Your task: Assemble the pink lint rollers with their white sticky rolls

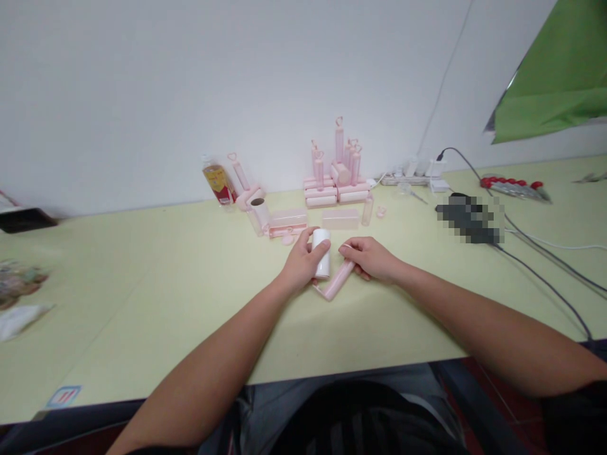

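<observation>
I look along a pale yellow-green table [142, 284] set against a plain white wall [142, 95], where a clear plastic bottle with a yellow-and-red label [218, 183] leans near the back, left of centre. Mid-table I have the left hand [302, 260] gripping a smooth white cylindrical roll [321, 256], just beside the slim translucent pink plastic tube [339, 282] whose upper end the right hand [370, 256] grasps. Rightward, a long white power strip [403, 181] lies by the wall, and a bright green sheet [554, 76] hangs above.
</observation>
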The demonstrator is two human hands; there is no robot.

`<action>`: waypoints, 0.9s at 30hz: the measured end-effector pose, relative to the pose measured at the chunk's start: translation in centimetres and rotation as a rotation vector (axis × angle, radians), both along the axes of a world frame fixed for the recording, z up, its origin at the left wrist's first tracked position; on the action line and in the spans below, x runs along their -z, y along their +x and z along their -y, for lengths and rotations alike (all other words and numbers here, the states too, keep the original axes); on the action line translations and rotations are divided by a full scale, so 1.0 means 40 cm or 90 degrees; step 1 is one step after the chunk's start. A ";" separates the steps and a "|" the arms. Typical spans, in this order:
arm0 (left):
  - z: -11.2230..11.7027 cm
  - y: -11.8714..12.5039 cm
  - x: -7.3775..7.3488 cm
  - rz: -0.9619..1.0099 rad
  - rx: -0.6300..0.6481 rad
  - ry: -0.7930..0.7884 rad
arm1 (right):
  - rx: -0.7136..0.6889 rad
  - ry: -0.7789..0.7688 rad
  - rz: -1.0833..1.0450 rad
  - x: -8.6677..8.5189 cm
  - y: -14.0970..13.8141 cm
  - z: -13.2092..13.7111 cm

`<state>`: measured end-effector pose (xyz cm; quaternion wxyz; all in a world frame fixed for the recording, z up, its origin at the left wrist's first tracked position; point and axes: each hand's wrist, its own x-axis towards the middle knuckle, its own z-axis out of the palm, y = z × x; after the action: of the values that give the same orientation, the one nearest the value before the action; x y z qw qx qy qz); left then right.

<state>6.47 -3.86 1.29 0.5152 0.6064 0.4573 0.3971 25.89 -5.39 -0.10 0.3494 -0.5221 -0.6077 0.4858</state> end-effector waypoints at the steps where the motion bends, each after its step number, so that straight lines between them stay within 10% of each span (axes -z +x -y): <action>1: 0.001 -0.001 0.001 0.002 0.013 0.010 | 0.003 -0.022 -0.019 -0.002 0.000 0.001; 27: 0.012 -0.017 -0.021 -0.021 0.144 -0.045 | -0.034 -0.216 -0.310 -0.013 0.018 -0.005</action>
<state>5.79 -4.35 2.13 0.5702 0.6420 0.4080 0.3104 26.60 -5.20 0.42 0.3802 -0.4250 -0.4296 0.7003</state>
